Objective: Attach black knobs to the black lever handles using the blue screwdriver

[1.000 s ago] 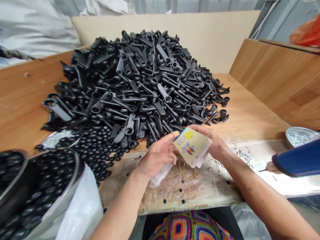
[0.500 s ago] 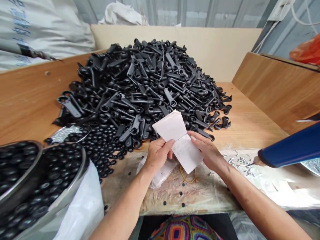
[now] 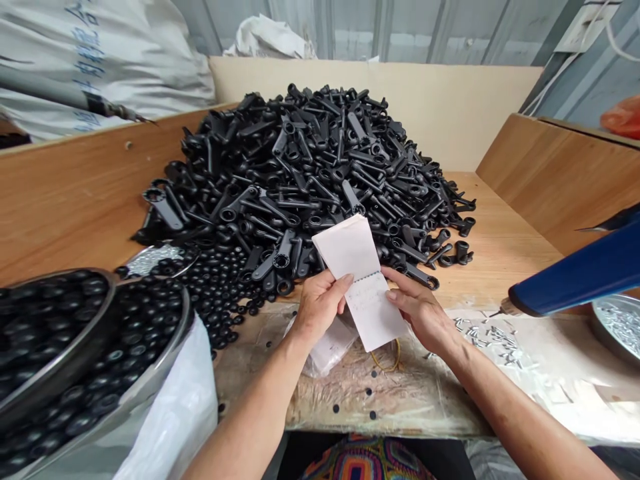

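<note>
Small spiral-bound white notepad [image 3: 361, 283] held up in both hands above the work board, just in front of the near edge of the black heap. Folded open at its wire binding, which crosses the pad at a slant. Long axis tilted, running from upper left to lower right. Flipped-back leaves point up and left, overlapping the heap from this view; lower page with faint handwriting points down and right, toward the wearer.

Left hand [image 3: 319, 308]: closed around the pad's left side, pinching the flipped-back leaves, thumb on top, other fingers curled behind. Right hand [image 3: 423, 312]: fingers lie close together, tips on the right edge of the written page near the binding. Thumb hidden; cannot tell if it pinches from beneath.

Below the hands, a crumpled clear plastic bag [image 3: 330, 347] and a thin yellow rubber band [image 3: 387, 357] lie on a plastic-covered perforated wooden board [image 3: 410, 400].

Beyond, a large heap of matte black plastic lever-shaped parts [image 3: 310, 167] on a wooden bench top, with a spill of small round black plastic pieces [image 3: 215, 287] at its near left. Two steel bowls of round black pieces [image 3: 65, 333] at left, over a white plastic bag [image 3: 175, 407]. At right, a blue cylindrical tool body [image 3: 575, 277] with a small metal tip, above scattered small silver metal pins [image 3: 495, 340], beside a round metal pan of pins [image 3: 620, 327].
</note>
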The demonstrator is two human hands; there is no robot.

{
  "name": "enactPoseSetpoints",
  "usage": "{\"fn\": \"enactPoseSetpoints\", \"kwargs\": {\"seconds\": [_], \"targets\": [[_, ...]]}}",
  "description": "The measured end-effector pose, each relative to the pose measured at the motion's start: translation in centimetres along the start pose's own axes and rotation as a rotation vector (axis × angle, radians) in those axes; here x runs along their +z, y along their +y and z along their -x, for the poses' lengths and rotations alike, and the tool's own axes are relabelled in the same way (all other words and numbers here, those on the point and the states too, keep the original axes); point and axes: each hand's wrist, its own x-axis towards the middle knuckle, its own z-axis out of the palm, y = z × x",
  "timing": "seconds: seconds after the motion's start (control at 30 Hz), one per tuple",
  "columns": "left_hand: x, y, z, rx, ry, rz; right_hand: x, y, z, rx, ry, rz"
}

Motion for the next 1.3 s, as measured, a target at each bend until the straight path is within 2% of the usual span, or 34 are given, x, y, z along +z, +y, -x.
{"fn": "enactPoseSetpoints", "kwargs": {"seconds": [0.27, 0.77, 1.3], "targets": [[-0.1, -0.4, -0.2, -0.013, -0.018, 0.063, 0.4, 0.0, 0.1, -0.011, 0.029, 0.039], [-0.4, -0.1, -0.3, -0.018, -0.012, 0.140, 0.4, 0.6, 0.3, -0.048, -0.030, 0.050], [-0.2, 0.2, -0.4, -0.090, 0.003, 0.391, 1.0, 0.9, 0.8, -0.061, -0.027, 0.061]]}}
